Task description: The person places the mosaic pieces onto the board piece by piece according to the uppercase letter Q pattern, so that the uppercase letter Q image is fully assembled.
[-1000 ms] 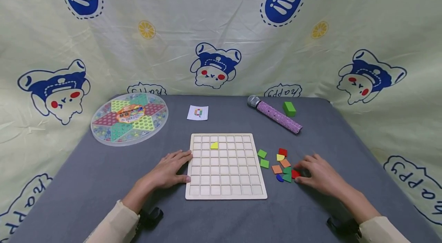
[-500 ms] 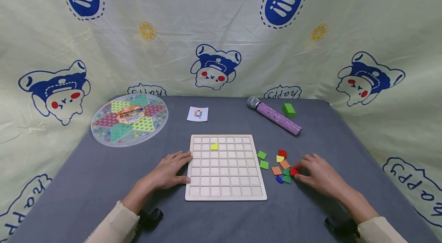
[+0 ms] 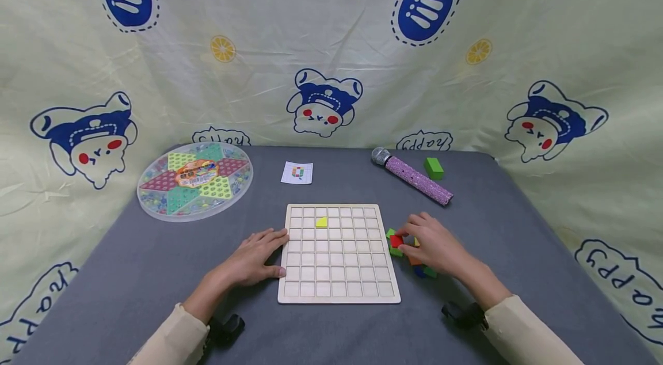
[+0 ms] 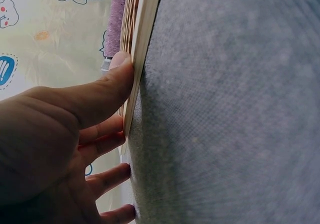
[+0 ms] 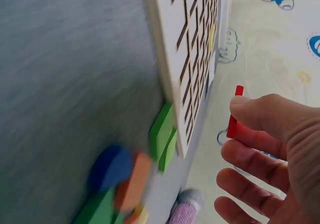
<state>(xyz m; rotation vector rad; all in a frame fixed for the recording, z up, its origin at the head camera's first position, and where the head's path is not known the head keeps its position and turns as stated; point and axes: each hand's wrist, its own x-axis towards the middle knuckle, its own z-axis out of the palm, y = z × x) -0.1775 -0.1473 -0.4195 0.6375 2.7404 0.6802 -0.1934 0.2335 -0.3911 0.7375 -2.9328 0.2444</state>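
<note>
A wooden grid board (image 3: 336,261) lies flat on the table, with one yellow tile (image 3: 322,222) in an upper cell. My left hand (image 3: 254,257) rests at the board's left edge, thumb and fingertips touching its side with fingers fairly straight. Between thumb and index finger my right hand (image 3: 435,244) pinches a red tile (image 5: 235,112), held above the table just right of the board. Under and beside that hand lie green tiles (image 5: 162,132), an orange tile (image 5: 132,181) and a blue tile (image 5: 111,167); the hand partly hides this pile in the head view.
At the back left is a round Chinese checkers set (image 3: 195,182). A small printed card (image 3: 297,173) lies behind the board. Back right, a purple glittery microphone (image 3: 416,179) lies beside a green block (image 3: 434,168). A printed cloth backdrop (image 3: 259,37) closes off the table's rear.
My right hand has picked up the red tile from the right side of the pile and moved left with it towards the board. The left hand stays at the board's edge.
</note>
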